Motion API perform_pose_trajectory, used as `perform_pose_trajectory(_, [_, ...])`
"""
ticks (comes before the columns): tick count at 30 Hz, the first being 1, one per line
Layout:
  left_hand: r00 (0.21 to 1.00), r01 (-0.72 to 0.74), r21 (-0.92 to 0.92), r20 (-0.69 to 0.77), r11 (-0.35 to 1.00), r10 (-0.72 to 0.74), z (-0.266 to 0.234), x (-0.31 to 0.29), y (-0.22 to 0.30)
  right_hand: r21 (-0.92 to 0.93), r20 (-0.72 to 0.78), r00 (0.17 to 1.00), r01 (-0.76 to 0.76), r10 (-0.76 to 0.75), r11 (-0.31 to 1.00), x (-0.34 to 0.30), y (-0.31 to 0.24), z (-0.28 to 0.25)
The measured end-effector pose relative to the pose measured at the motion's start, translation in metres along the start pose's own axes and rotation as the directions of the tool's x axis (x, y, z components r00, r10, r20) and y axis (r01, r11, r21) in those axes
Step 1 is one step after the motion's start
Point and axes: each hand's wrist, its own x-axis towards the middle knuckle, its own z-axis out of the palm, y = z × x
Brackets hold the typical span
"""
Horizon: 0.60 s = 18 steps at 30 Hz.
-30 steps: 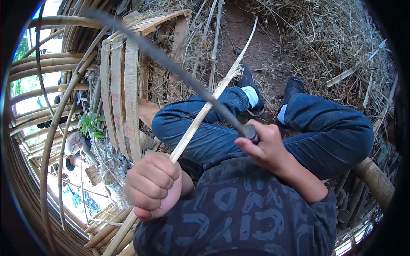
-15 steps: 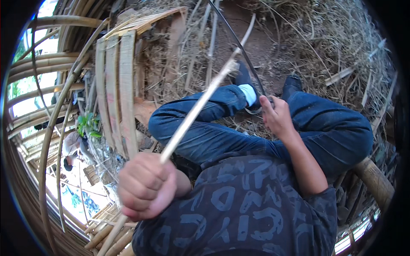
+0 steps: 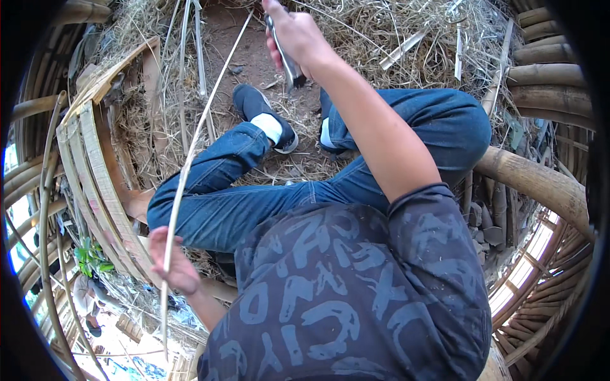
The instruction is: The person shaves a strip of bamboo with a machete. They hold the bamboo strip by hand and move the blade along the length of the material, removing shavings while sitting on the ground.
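A long, pale bamboo strip [image 3: 184, 174] slants across the left half of the view, its lower end past my left hand and its upper end near the top edge. My left hand [image 3: 176, 263] is loosely closed round the lower part of it, over my left knee. Stretched far forward, my right hand [image 3: 293, 39] grips the handle of a long dark knife [image 3: 291, 71]. The butt of the handle points back toward me, and the rest runs out past the top edge. The strip's far end lies just left of my right hand.
Flat wooden slats [image 3: 105, 187] form a frame at the left. Curly shavings [image 3: 375, 38] cover the ground ahead, with bare soil between. A thick bamboo pole [image 3: 540, 181] stands at the right. Bamboo poles enclose both sides; another person [image 3: 89, 298] is far off at lower left.
My right hand has swung forward and left with the knife. My left hand has loosened from a tight fist and lies farther left, and the strip has tilted more upright. The view has shifted.
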Motion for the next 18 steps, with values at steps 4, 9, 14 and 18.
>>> perform_pose_trajectory(4, [0.724, 0.631, 0.019, 0.345, 0.776, -0.597, -0.021, -0.055, -0.03, 0.136, -0.08, 0.996, -0.031, 0.042, 0.99, 0.04, 0.016, -0.004])
perform_pose_trajectory(9, [0.38, 0.861, 0.11, 0.512, 0.497, -0.77, -0.007, -0.083, -0.008, 0.122, -0.128, 0.99, -0.047, 0.063, 0.991, 0.05, 0.026, -0.001])
perform_pose_trajectory(14, [0.652, 0.102, 0.304, 0.699, 0.947, -0.294, 0.076, -0.03, 0.061, 0.058, -0.176, 0.971, -0.153, 0.161, 0.986, 0.041, 0.017, 0.007])
perform_pose_trajectory(18, [0.362, -0.702, 0.036, 0.878, 0.711, 0.313, 0.175, 0.003, 0.071, 0.514, 0.003, 0.965, -0.225, 0.261, 0.827, 0.079, 0.039, 0.011])
